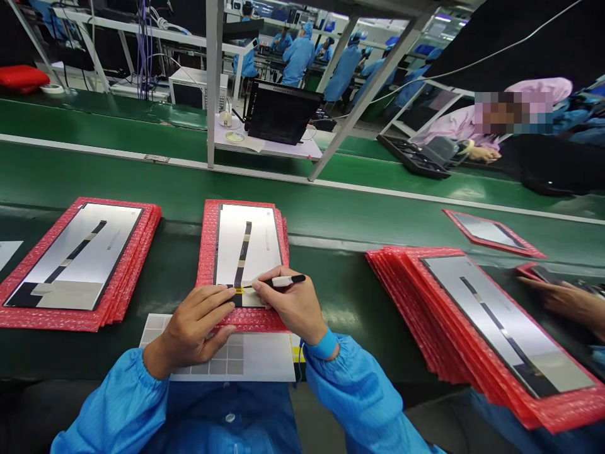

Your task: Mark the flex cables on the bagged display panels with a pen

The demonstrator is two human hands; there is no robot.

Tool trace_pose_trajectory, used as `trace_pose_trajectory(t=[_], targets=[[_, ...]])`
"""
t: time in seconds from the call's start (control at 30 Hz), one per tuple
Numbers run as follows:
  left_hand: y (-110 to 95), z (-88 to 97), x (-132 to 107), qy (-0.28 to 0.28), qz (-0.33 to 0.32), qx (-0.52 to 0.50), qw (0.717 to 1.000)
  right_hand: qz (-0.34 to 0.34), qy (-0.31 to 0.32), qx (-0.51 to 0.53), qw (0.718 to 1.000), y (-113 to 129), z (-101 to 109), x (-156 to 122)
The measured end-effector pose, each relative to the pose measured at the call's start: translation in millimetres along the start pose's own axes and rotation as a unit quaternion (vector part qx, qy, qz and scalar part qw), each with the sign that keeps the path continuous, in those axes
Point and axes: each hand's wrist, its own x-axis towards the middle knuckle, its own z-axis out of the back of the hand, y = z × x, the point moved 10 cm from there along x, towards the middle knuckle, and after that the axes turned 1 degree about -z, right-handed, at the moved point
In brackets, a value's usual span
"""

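In front of me lies a display panel (269,243), its silvery back up and a dark flex cable running down it. It rests on red bubble-wrap sheets (207,252). My right hand (295,306) grips a white pen-like tool (278,282) with a black rear end. The tool's thin dark tip points at a small piece of yellow tape (239,291) at the cable's lower end. My left hand (196,325) lies over the panel's lower left edge, fingers stretched out, fingertips beside the tape, thumb apart. Beneath my wrists is a white sheet with grey squares (269,359).
Left is a stack of red bubble wrap (135,271) topped by another panel (118,233). A taller leaning red stack (406,302) with a panel stands right, near another person's hand (567,302). One wrapped panel (491,230) lies on the green belt (359,211). Metal posts (214,94) rise ahead.
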Motion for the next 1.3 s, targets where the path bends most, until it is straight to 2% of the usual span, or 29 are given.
trace_pose_trajectory(t=[0.37,0.5,0.67,0.8,0.97,1.3], targets=[[-16.5,-9.2,9.7,0.139,-0.02,0.115,0.983,0.036,-0.008,-0.036,0.999,4.0,-1.1,-2.7],[-19.1,-12.2,15.5,0.17,-0.016,0.139,0.975,0.017,-0.03,0.014,0.999,-1.5,2.1,-2.5],[-15.0,-22.2,20.6,0.206,0.028,0.157,0.965,-0.007,-0.054,0.058,0.997,-3.2,8.1,-3.7],[-18.2,-25.9,17.4,0.206,0.043,0.192,0.959,-0.016,-0.088,0.048,0.995,-5.6,18.4,-3.8],[-25.8,-26.5,5.7,0.195,0.05,0.261,0.944,-0.011,-0.089,0.03,0.996,-8.6,22.3,-0.3],[-25.6,-30.9,-3.5,0.172,0.122,0.251,0.945,-0.001,-0.105,0.031,0.994,-8.3,27.6,-1.6]])
